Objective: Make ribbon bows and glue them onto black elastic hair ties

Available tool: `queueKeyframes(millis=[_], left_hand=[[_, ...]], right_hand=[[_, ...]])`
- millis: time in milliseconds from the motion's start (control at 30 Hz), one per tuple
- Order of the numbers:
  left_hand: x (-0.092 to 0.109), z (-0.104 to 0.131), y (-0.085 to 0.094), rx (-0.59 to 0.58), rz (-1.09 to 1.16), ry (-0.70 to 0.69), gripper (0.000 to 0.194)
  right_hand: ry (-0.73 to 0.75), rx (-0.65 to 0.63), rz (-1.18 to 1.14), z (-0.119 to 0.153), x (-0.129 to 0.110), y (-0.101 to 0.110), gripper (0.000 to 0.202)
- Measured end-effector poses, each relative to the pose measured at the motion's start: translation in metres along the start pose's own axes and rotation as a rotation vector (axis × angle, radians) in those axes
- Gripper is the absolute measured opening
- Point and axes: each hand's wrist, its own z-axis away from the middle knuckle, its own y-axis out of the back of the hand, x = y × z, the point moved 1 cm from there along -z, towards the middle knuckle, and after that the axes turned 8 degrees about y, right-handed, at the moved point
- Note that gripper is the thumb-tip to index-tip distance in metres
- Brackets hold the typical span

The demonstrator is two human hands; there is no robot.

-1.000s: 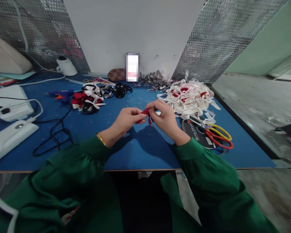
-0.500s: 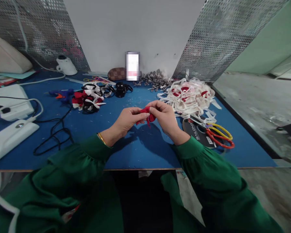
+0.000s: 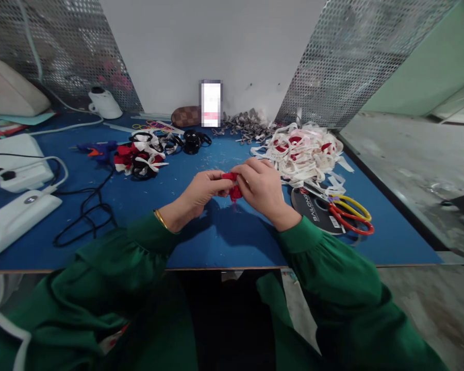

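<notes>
Between my two hands, above the middle of the blue table, is a small red piece of fabric [image 3: 235, 192], bunched up and partly hidden by fingers. My left hand [image 3: 206, 189] pinches its left side between thumb and fingers. My right hand [image 3: 260, 184] closes on the right side, its back turned up so that some fingertips are hidden. A short bit of the red cloth hangs below the fingers, slightly blurred. Both hands are held just over the blue table [image 3: 224, 242].
Scissors with red and yellow handles [image 3: 350, 214] lie on a black disc [image 3: 313, 211] at right. Behind is a heap of white ribbons [image 3: 301, 154]. Hair ties with bows [image 3: 141, 154], a blue glue gun [image 3: 100, 149], and a white power strip [image 3: 23, 221] are at left. A phone [image 3: 211, 103] stands at the back.
My right hand has rolled over the red fabric, its back now facing up more. The fabric has turned and hangs a little lower. My left hand stays nearly in place.
</notes>
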Motion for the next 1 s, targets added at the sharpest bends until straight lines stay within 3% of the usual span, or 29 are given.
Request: queueKeyframes(millis=[167,467,600,767,867,1000], left_hand=[[0.000,0.000,0.000,-0.051,0.077,-0.029,0.023],[-0.002,-0.002,0.000,-0.091,0.035,-0.049,0.019],[-0.002,-0.002,0.001,-0.093,-0.002,-0.027,0.019],[-0.003,-0.002,0.000,-0.006,0.049,-0.044,0.020],[-0.005,-0.003,0.001,0.034,0.058,-0.058,0.022],[-0.004,-0.002,0.000,0.043,0.021,-0.100,0.020]], right_hand=[[-0.243,0.234,-0.323,0.002,-0.006,-0.009,0.019],[-0.632,0.307,-0.797,0.005,-0.015,-0.020,0.010],[-0.660,0.320,-0.894,0.005,-0.013,-0.023,0.009],[-0.595,0.270,-0.973,0.000,0.000,-0.015,0.015],[-0.640,0.277,-1.108,-0.003,0.008,-0.010,0.023],[-0.704,0.207,-1.074,-0.004,0.005,-0.007,0.022]])
